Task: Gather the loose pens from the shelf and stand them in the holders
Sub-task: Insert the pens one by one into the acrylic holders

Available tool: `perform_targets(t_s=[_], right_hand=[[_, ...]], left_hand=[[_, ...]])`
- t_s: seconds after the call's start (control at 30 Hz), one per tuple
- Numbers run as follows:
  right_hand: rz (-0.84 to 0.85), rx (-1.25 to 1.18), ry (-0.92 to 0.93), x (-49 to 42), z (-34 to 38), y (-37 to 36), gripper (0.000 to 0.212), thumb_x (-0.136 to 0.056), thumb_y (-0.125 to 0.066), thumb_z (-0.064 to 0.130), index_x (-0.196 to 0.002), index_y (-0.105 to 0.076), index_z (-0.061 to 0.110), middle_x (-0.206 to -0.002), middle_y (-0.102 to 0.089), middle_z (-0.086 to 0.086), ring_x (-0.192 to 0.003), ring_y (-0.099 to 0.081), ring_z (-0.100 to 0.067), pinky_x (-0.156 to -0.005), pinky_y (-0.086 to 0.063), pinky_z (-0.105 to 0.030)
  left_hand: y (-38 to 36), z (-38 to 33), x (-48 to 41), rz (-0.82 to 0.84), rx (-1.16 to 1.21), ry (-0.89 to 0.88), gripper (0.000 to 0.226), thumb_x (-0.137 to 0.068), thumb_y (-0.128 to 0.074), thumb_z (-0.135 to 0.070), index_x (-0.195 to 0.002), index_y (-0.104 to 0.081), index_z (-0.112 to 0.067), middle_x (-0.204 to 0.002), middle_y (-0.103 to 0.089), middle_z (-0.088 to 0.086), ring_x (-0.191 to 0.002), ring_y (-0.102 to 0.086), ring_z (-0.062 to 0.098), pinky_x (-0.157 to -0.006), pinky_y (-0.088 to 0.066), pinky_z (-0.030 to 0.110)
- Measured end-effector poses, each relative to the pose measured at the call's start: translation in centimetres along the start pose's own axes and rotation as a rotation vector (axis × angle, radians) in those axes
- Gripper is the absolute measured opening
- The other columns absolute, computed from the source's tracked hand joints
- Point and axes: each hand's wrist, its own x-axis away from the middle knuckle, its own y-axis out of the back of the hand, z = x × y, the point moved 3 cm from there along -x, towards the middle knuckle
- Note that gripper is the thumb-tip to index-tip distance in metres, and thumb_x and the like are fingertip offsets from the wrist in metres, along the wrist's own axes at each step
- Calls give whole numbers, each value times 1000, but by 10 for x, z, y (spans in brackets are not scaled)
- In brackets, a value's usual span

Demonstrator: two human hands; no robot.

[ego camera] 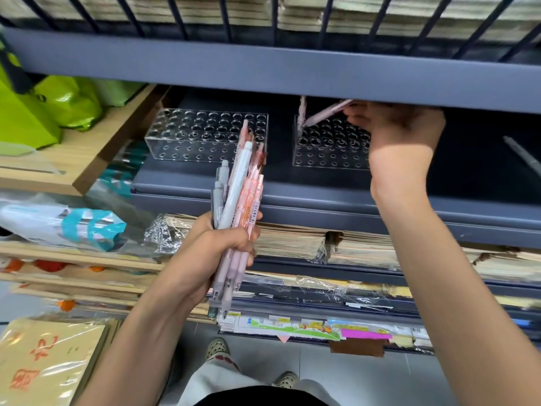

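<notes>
Just in front of the grey shelf [322, 197], a bundle of pens [240, 183] stood upright in the left hand [216, 247]. The pens were pink, white and grey, with their clicker ends up and their tips pointing down past the palm. The fingers were curled tightly round the middle of the barrels. The tops of the bundle overlapped the front of the left holder [190, 142], a clear block with rows of round holes, all of which looked unfilled.

Further right, one pink pen [325, 114] slanted down from the fingertips of the right hand [401, 127], which pinched its upper end just under the edge of the upper shelf [263, 71]. Its lower end met the back left corner of the right holder [322, 159], beside another pink pen [301, 112] that stood upright in that same corner; whether the slanted pen's tip was already inside a hole could not be told. The right wrist covered the holder's right end.

Well apart to the right, a grey pen [524, 156] lay loose on the dark shelf surface, away from both hands.

Green bags [44, 112] sat on a wooden ledge at the left, and wrapped paper stacks [292, 241] filled the tiers below. The person's shoes [218, 348] showed on the tiled floor.
</notes>
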Motion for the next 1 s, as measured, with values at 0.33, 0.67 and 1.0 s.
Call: perform_targets(t_s=[0.33, 0.67, 1.0], right_hand=[[224, 941, 278, -6, -5, -26, 31, -89, -64, 33, -110, -68, 10, -113, -69, -7, -113, -59, -27, -103, -38, -32], [302, 1042, 392, -9, -9, -37, 39, -94, -56, 45, -102, -68, 9, -116, -67, -7, -116, -54, -27, -102, -32, -30], [260, 878, 379, -7, -9, -31, 26, -89, -62, 25, -65, -60, 17, -53, -55, 25, -61, -47, 21, -81, -27, 5]], left_hand=[[2, 0, 0, -6, -6, 16, 59, -53, -58, 1, -111, -57, 7, -76, -66, 7, -59, -58, 19, -55, -54, 29], [0, -1, -1, 23, -17, 14, 51, -54, -56, 2, -105, -59, 9, -72, -62, 7, -56, -56, 19, -50, -51, 27], [-1, 2, 0, 36, -2, 18, 52, -55, -56, 3, -106, -57, 9, -72, -61, 6, -55, -56, 16, -51, -51, 26]])
